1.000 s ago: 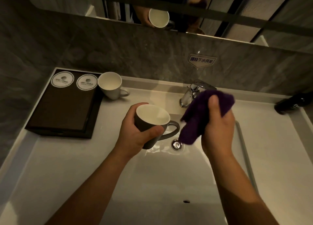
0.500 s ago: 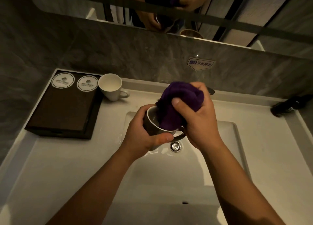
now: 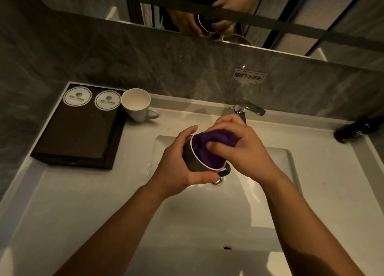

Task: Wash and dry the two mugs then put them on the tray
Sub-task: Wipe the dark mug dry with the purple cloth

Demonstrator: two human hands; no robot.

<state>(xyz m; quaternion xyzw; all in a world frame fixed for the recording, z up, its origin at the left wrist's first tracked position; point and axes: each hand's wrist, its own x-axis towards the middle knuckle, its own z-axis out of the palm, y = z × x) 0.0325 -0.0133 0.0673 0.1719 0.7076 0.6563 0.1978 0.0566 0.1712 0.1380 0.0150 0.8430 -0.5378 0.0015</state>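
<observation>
1. The light is dim and warm yellow-brown. The grey wall (image 3: 145, 64) and the mirror (image 3: 332, 10) sink into murk.
2. The white basin (image 3: 270, 203) is the brightest surface, with pale glare patches towards the bottom edge. Small glints show on the faucet (image 3: 248, 107).
3. A soft shadow lies in the basin below the arms.
4. The left hand (image 3: 180, 165), right hand (image 3: 243, 151), dark mug (image 3: 194, 161) and purple cloth (image 3: 207, 142) look sharp. The black bottle (image 3: 357, 130) at the right edge is soft.
5. Wide-angle distortion bows the edges of the counter (image 3: 62, 203).
</observation>
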